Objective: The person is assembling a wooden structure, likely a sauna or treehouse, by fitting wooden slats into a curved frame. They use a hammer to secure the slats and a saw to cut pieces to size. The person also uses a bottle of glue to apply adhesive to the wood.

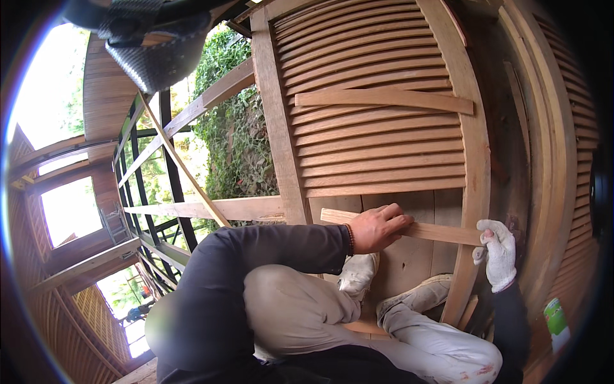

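A flat wooden slat [441, 233] lies crosswise before me, spanning the gap below the louvred wooden frame's [377, 173] lowest slat. My bare left hand [380, 227], with a beaded bracelet at the wrist, grips it left of its middle, fingers curled over the edge. At its right end, near the frame's right side piece [474, 185], my right hand [499, 253] in a white glove pinches the slat. The glove's thumb area looks worn through. Another loose slat [384, 98] rests slantwise over the fitted louvres.
My shoes [358, 275] are on or beside brown boards inside the frame. A green and white container [556, 325] stands at the lower right. Further right is another louvred panel [583, 192]. Wooden beams [249, 208] and greenery [233, 134] lie to the left.
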Action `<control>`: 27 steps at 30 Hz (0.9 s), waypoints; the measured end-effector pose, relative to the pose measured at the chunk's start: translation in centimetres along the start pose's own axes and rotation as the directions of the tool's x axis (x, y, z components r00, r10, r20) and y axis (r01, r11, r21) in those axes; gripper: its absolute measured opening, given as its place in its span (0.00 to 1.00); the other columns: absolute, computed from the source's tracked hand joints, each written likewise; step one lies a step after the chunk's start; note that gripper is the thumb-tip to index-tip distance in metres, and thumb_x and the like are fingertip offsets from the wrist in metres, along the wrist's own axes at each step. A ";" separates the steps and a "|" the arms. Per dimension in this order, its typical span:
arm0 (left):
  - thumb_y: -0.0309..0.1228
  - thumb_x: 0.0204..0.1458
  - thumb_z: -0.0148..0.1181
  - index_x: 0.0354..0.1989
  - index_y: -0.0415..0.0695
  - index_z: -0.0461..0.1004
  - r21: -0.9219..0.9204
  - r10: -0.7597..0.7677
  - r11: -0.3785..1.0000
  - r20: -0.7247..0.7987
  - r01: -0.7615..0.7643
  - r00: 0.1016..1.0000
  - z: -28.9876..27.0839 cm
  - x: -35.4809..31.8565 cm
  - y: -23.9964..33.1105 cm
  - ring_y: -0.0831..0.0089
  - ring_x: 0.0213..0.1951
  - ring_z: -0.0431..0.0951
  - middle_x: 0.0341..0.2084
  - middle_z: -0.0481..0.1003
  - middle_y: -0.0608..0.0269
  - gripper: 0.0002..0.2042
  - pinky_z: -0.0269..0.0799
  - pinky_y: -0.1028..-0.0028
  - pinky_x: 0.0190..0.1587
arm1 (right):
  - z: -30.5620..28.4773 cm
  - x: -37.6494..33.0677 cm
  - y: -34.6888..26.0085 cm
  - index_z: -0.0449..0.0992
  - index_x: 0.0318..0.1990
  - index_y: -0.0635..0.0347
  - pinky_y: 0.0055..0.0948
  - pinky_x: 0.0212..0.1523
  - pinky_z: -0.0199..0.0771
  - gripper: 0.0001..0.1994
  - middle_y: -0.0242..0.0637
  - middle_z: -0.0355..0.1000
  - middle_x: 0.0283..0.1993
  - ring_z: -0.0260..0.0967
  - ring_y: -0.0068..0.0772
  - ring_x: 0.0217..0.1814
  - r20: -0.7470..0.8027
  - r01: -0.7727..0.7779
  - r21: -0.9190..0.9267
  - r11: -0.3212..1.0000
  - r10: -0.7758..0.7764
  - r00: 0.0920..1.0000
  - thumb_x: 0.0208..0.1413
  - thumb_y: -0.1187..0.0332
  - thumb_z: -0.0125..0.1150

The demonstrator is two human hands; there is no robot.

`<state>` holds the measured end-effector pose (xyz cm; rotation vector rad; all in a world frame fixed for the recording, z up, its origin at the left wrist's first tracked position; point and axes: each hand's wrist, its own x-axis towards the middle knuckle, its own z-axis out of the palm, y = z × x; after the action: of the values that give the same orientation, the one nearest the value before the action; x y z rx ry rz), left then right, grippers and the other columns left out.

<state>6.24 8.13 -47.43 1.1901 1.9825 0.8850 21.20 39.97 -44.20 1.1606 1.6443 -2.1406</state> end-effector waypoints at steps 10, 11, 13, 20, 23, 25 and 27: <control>0.30 0.53 0.65 0.63 0.47 0.69 0.140 0.061 0.988 -0.018 -0.057 0.998 -0.7 -2.0 -1.9 0.55 0.47 0.76 0.47 0.71 0.57 0.27 0.75 0.59 0.51 | 1.8 -0.7 1.0 0.75 0.49 0.64 0.20 0.19 0.69 0.09 0.31 0.70 0.29 0.67 0.18 0.19 0.127 -0.059 -0.190 0.980 0.084 0.988 0.69 0.68 0.57; 0.30 0.53 0.65 0.64 0.47 0.69 0.159 0.053 0.986 -0.014 -0.050 0.999 -0.8 -2.6 -2.4 0.56 0.47 0.76 0.47 0.71 0.57 0.27 0.75 0.60 0.51 | 2.5 -0.6 1.4 0.75 0.49 0.63 0.20 0.19 0.69 0.09 0.31 0.70 0.29 0.67 0.18 0.19 0.116 -0.075 -0.177 0.981 0.096 0.989 0.69 0.68 0.57; 0.30 0.53 0.64 0.66 0.47 0.68 0.192 0.036 0.981 -0.008 -0.034 0.999 -0.8 -3.5 -3.0 0.56 0.48 0.75 0.48 0.71 0.57 0.29 0.74 0.60 0.51 | 3.5 -0.3 1.7 0.75 0.49 0.63 0.21 0.19 0.69 0.09 0.31 0.70 0.28 0.67 0.18 0.19 0.095 -0.108 -0.154 0.982 0.124 0.988 0.69 0.68 0.57; 0.27 0.53 0.65 0.67 0.46 0.68 0.206 0.101 0.975 -0.076 -0.083 0.992 -1.6 -3.2 -3.0 0.56 0.47 0.74 0.48 0.71 0.56 0.30 0.73 0.62 0.51 | 3.6 0.6 1.9 0.76 0.49 0.62 0.21 0.19 0.66 0.08 0.31 0.68 0.28 0.63 0.17 0.20 0.096 -0.100 -0.130 0.986 0.113 0.989 0.69 0.68 0.57; 0.27 0.53 0.64 0.67 0.46 0.68 0.211 0.090 0.975 -0.083 -0.071 0.992 -1.2 -3.7 -3.6 0.56 0.48 0.74 0.49 0.71 0.56 0.30 0.73 0.61 0.52 | 4.2 0.7 1.1 0.76 0.49 0.62 0.20 0.19 0.66 0.08 0.30 0.68 0.29 0.62 0.17 0.21 0.110 -0.116 -0.147 0.982 0.133 0.985 0.69 0.69 0.57; 0.28 0.54 0.62 0.67 0.47 0.67 0.227 0.064 0.973 -0.073 -0.046 0.995 -1.1 -4.0 -4.1 0.56 0.50 0.74 0.51 0.71 0.56 0.29 0.72 0.60 0.54 | 4.8 1.0 0.6 0.76 0.49 0.61 0.20 0.19 0.65 0.07 0.30 0.68 0.29 0.62 0.16 0.21 0.110 -0.103 -0.168 0.980 0.122 0.986 0.69 0.70 0.56; 0.28 0.54 0.62 0.68 0.48 0.67 0.196 0.027 0.981 -0.089 -0.009 0.996 -1.3 -3.5 -3.9 0.55 0.51 0.74 0.51 0.71 0.55 0.30 0.73 0.60 0.55 | 4.8 1.5 0.1 0.76 0.49 0.61 0.19 0.19 0.65 0.07 0.30 0.68 0.29 0.62 0.16 0.21 0.083 -0.064 -0.192 0.979 0.081 0.993 0.69 0.70 0.56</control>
<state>4.69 3.24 -49.15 1.2987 2.1758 0.7801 18.00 36.09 -44.95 1.0360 1.6955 -1.9151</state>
